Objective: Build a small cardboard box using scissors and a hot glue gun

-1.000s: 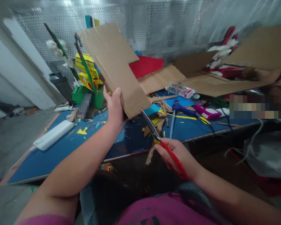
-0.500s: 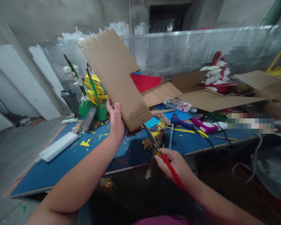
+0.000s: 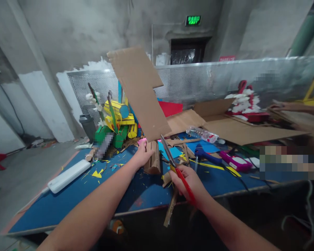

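My left hand (image 3: 142, 157) grips the lower edge of a tall brown cardboard piece (image 3: 140, 92) and holds it upright above the blue table (image 3: 68, 198). My right hand (image 3: 184, 182) is closed on the red handles of scissors (image 3: 176, 164), whose blades point up at the cardboard's lower right corner. A narrow cardboard strip (image 3: 171, 209) hangs down below my right hand, over the table's front edge.
A green and yellow paper model with white flowers (image 3: 112, 122) stands at the back left. A white flat case (image 3: 69, 176) lies left. Flattened cardboard boxes (image 3: 240, 129), a red sheet (image 3: 171, 107), a plastic bottle (image 3: 201, 134), a blue glue gun (image 3: 206, 155) and a pink device (image 3: 235, 162) lie right.
The camera has tilted up, showing more wall. My left hand has moved from the cardboard's side to its bottom edge, and the sheet now stands more upright. The scissors stay at its corner.
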The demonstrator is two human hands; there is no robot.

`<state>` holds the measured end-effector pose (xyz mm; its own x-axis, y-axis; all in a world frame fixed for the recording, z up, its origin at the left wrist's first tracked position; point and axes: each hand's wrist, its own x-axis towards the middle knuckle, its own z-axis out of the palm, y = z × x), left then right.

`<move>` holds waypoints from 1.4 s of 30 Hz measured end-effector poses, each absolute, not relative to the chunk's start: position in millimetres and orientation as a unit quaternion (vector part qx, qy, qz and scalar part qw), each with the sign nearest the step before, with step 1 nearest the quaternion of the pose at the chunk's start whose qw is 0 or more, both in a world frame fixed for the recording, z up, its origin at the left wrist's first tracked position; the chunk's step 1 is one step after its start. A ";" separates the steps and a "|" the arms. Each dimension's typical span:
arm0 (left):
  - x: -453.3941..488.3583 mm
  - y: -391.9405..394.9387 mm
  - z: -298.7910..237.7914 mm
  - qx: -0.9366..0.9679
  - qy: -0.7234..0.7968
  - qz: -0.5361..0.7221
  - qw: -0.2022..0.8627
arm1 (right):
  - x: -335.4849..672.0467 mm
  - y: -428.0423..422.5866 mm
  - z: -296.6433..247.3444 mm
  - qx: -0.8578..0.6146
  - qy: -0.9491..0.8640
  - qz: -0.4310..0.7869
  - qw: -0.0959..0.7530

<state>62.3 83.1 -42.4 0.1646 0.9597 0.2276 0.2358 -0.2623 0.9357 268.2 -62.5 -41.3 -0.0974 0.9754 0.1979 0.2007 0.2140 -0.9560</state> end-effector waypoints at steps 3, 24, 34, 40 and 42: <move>52.5 86.0 -35.9 0.650 0.490 0.426 0.395 | 264.8 -48.5 -51.2 -0.464 -0.630 0.394 0.482; 58.4 24.3 29.7 0.691 0.296 0.603 0.267 | 260.9 -53.5 -47.5 -0.470 -0.661 0.359 0.462; 61.3 20.7 29.7 0.693 0.287 0.610 0.255 | 263.2 -51.5 -57.3 -0.483 -0.654 0.340 0.472; 60.2 19.4 28.7 0.697 0.291 0.612 0.236 | 262.8 -52.7 -53.1 -0.492 -0.669 0.301 0.469; 60.0 18.0 29.5 0.699 0.292 0.612 0.228 | 262.6 -53.4 -51.9 -0.487 -0.672 0.302 0.469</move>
<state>60.0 18.0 29.5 0.0804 0.6868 0.7224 0.1287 -0.7258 0.6758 262.6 -53.4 -51.9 -0.0855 0.9374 0.3376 0.3712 0.3444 -0.8623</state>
